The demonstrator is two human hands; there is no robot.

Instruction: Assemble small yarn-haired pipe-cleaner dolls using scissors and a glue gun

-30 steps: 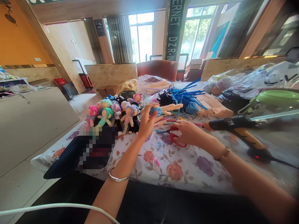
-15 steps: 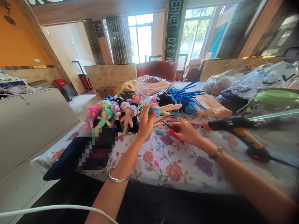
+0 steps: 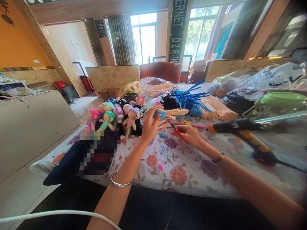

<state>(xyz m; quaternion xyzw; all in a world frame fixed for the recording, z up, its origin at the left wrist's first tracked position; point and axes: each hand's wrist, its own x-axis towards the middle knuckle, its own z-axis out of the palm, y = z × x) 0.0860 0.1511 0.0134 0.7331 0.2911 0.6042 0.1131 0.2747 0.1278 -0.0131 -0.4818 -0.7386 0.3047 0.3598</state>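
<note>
My left hand [image 3: 151, 125] is closed around a small fuzzy doll [image 3: 176, 112]. Blue strands like hair show between its fingers, and peach limbs stick out to the right. Red-handled scissors [image 3: 181, 135] with dark, thin blades are gripped in my right hand [image 3: 190, 135]. The blade tips point up and left toward the doll's underside; whether they touch it I cannot tell. Below the hands, blue scraps [image 3: 163, 135] lie on the flowered tablecloth [image 3: 153, 174]. Colored fuzzy stems [image 3: 168, 125] are spread just behind them.
Finished-looking dolls [image 3: 109, 117] crowd together left of my hands. A dark tray [image 3: 63, 166] lies at the front left. Behind stand blue stems [image 3: 192, 97] and a peach bundle [image 3: 218, 110]. On the right are a glue gun [image 3: 249, 137] with a lit red light and a green-lidded container [image 3: 284, 100].
The doll's limbs have tilted slightly downward in my left hand. My right hand has shifted a little, and the scissors have turned slightly. Both hands keep their hold.
</note>
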